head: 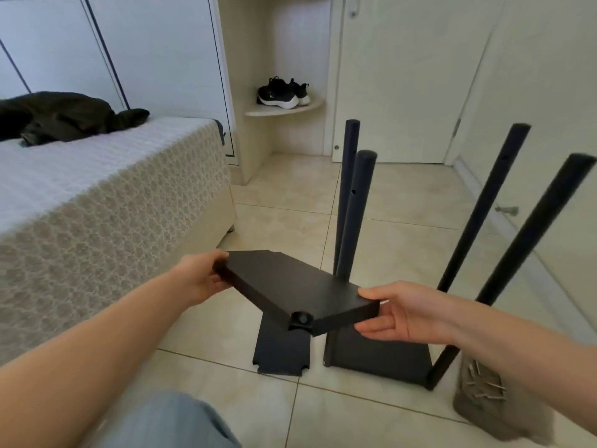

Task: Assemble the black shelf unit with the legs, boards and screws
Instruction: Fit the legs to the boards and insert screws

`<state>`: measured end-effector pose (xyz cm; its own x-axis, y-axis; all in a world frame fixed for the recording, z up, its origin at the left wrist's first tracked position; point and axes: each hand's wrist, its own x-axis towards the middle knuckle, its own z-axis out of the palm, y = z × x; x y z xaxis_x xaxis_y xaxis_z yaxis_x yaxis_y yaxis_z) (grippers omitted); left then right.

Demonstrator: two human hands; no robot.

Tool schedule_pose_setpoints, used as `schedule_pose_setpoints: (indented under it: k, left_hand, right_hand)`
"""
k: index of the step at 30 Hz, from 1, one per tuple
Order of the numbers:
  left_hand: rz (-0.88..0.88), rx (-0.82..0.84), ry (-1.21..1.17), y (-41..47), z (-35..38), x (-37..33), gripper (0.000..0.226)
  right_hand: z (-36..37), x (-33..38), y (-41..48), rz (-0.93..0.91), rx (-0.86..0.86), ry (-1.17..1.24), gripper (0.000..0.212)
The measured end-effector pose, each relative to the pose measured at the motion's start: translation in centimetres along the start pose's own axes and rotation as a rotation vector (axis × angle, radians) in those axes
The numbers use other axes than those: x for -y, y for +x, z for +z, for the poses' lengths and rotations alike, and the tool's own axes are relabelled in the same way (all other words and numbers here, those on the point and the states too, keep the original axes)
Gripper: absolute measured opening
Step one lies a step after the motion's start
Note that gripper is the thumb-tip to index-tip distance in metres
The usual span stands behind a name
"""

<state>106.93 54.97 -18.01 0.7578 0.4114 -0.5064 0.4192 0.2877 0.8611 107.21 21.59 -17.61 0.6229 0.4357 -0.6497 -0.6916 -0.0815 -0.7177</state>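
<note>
Above tile floor (pixel 403 202), hands (pixel 392 313) gripping flat matte board (pixel 290 286)

One wide-angle view is taken from head height, aimed forward and down at the tiled floor (pixel 387 195), close above both forearms.

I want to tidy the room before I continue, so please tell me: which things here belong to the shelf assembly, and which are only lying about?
Belongs to the job:
- black board, held by left hand and right hand
- base board with four upright legs
- another board on the floor
- screws on a grey bag

Just lying about:
- sneakers on the corner shelf
- dark garment on the bed
</note>
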Motion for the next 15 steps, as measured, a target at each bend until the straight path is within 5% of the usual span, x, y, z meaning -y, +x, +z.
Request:
schedule_pose_setpoints:
  k: [8, 15]
  left_hand:
    - [-0.033, 0.155, 0.151, -6.3, 0.9, -3.5, 0.034]
    - [0.051, 0.261, 0.235, -10.8, 2.9, -4.6, 0.017]
  right_hand:
    - [-4.7, 2.1, -7.9, -0.186, -0.065, -0.118, 0.052]
    - [-7.4, 2.5, -12.1, -0.262, -0.211, -0.027, 0.059]
